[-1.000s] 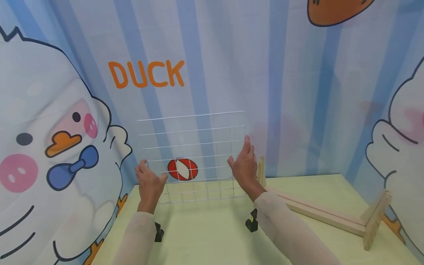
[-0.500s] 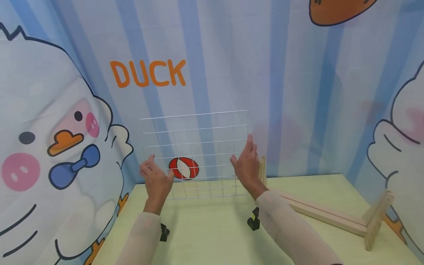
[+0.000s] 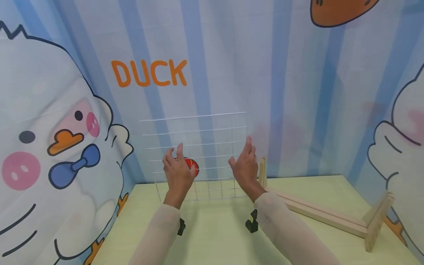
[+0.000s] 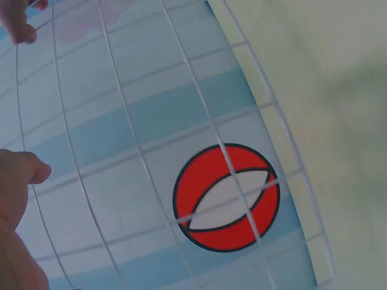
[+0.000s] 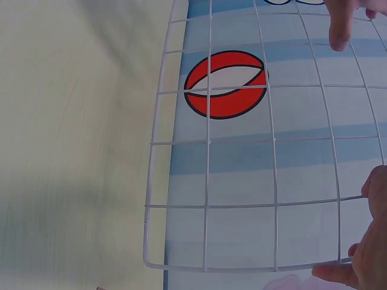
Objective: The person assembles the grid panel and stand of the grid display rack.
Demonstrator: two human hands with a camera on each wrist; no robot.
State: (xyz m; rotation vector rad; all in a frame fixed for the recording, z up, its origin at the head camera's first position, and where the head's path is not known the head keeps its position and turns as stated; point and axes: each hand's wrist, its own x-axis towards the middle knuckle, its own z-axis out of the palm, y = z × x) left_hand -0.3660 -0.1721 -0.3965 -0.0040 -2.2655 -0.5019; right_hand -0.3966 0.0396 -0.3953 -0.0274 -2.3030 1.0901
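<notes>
A white wire grid panel (image 3: pixel 212 129) stands upright in the middle of the head view. My right hand (image 3: pixel 245 167) grips its right side edge; in the right wrist view the fingers (image 5: pixel 338 273) wrap past the edge wire, with the thumb in front. My left hand (image 3: pixel 179 175) is in front of the grid's left-middle part, fingers spread and slightly bent. In the left wrist view its thumb (image 4: pixel 37 169) is apart from the other fingers, close to the wires, and nothing shows in its grasp.
A wooden stand (image 3: pixel 324 217) with upright end pieces lies on the pale yellow table (image 3: pixel 215 235) at the right. Behind it hangs a striped curtain (image 3: pixel 232 73) with duck drawings and a red-and-white ball print (image 4: pixel 227 235). Black wrist cameras sit below both hands.
My left hand has left the grid's left edge and moved right, toward its middle. My right hand stays at the right edge, and the grid has hardly moved.
</notes>
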